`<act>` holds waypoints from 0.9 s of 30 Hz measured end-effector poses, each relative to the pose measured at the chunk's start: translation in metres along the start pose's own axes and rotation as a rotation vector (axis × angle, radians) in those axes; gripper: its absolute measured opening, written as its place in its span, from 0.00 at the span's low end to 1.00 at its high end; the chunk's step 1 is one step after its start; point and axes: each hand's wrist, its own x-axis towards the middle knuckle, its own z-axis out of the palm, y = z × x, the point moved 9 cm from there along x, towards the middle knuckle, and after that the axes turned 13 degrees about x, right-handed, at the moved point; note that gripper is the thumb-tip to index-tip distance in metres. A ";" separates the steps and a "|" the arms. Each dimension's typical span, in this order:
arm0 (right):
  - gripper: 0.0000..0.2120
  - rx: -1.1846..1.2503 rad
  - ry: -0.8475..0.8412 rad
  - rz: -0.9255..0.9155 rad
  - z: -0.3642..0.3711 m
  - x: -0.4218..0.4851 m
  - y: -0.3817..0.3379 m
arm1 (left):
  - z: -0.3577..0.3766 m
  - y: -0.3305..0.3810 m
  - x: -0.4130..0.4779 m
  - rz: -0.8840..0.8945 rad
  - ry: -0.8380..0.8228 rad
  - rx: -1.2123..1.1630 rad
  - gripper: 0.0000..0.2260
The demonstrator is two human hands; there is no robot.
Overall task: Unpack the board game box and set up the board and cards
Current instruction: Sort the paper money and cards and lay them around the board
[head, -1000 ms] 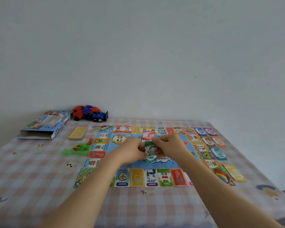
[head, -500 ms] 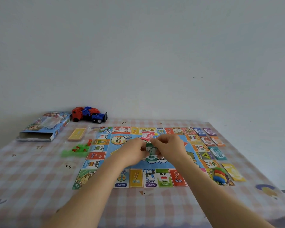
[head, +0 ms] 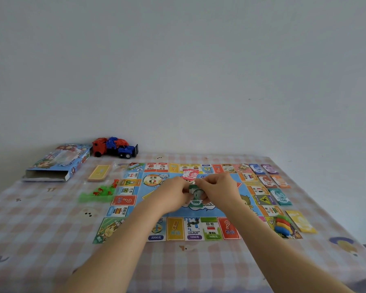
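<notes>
As they meet over the board (head: 226,229), left hand (head: 173,193) and right hand (head: 218,190) pinch green notes (head: 195,201) (marked 1000).

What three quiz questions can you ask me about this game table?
1. True or false: the toy truck stands on the game board.
2. Which number shows on the green notes pinched by the left hand and the right hand? A 100, B 1000, C 5000.
3. Fill in: the game box lies to the board's ____ side.
Key: 1 false, it stands on the tablecloth beyond the board. 2 B. 3 left.
</notes>
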 end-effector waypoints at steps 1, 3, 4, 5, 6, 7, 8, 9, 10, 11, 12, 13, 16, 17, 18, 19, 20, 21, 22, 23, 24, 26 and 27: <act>0.13 0.007 0.004 0.008 0.000 0.001 0.001 | 0.002 -0.001 0.000 -0.005 -0.007 0.003 0.08; 0.13 0.027 0.002 0.012 0.000 0.001 0.002 | 0.002 -0.002 0.000 -0.007 -0.003 -0.003 0.09; 0.14 0.045 -0.001 0.014 0.000 0.001 0.002 | 0.002 -0.003 0.000 -0.006 0.006 -0.011 0.09; 0.15 0.072 -0.004 0.020 0.000 0.000 0.003 | 0.001 -0.004 0.000 -0.005 0.016 -0.031 0.09; 0.15 0.108 -0.004 0.027 -0.001 0.000 0.004 | -0.001 -0.006 0.001 -0.010 0.023 -0.070 0.09; 0.15 0.153 0.000 0.034 -0.003 0.000 0.006 | -0.002 -0.008 0.001 -0.018 0.026 -0.125 0.09; 0.14 0.202 0.004 0.036 -0.006 0.000 0.007 | -0.003 -0.010 0.001 -0.025 0.027 -0.182 0.09; 0.12 0.247 0.008 0.033 -0.009 0.000 0.007 | -0.006 -0.011 0.000 -0.030 0.025 -0.237 0.10; 0.10 0.277 0.009 0.026 -0.013 0.000 0.006 | -0.007 -0.011 0.000 -0.037 0.021 -0.293 0.10; 0.07 0.291 0.006 0.021 -0.016 0.000 0.005 | -0.010 -0.010 0.000 -0.045 0.021 -0.347 0.09; 0.06 0.294 0.000 0.020 -0.019 0.000 0.005 | -0.013 -0.009 0.000 -0.051 0.023 -0.394 0.09; 0.05 0.299 -0.006 0.020 -0.022 -0.001 0.004 | -0.016 -0.007 0.000 -0.053 0.029 -0.425 0.09; 0.04 0.328 0.007 0.011 -0.033 -0.003 0.001 | -0.020 0.004 0.002 -0.036 0.016 -0.467 0.09; 0.05 0.330 0.016 0.003 -0.038 -0.004 -0.001 | -0.020 0.009 0.003 -0.029 0.003 -0.485 0.08; 0.05 0.335 0.024 -0.004 -0.044 -0.005 -0.002 | -0.020 0.013 0.004 -0.024 -0.007 -0.501 0.08; 0.05 0.348 0.030 -0.007 -0.050 -0.006 -0.003 | -0.020 0.019 0.005 -0.018 -0.010 -0.507 0.08; 0.04 0.362 0.036 -0.006 -0.055 -0.007 -0.003 | -0.021 0.024 0.007 -0.012 -0.006 -0.511 0.08; 0.04 0.372 0.047 -0.008 -0.063 -0.009 -0.003 | -0.022 0.032 0.010 -0.005 0.003 -0.512 0.08; 0.04 0.370 0.055 -0.010 -0.067 -0.009 -0.004 | -0.023 0.035 0.012 -0.005 0.017 -0.518 0.08; 0.04 0.365 0.074 -0.011 -0.076 -0.010 -0.003 | -0.024 0.043 0.016 -0.002 0.025 -0.518 0.08; 0.03 0.365 0.094 -0.016 -0.083 -0.010 -0.001 | -0.024 0.049 0.018 -0.002 0.029 -0.518 0.08; 0.03 0.382 0.135 -0.026 -0.102 -0.012 0.003 | -0.022 0.067 0.025 0.013 0.023 -0.519 0.07; 0.03 0.389 0.158 -0.028 -0.111 -0.013 0.005 | -0.021 0.077 0.029 0.025 0.020 -0.514 0.08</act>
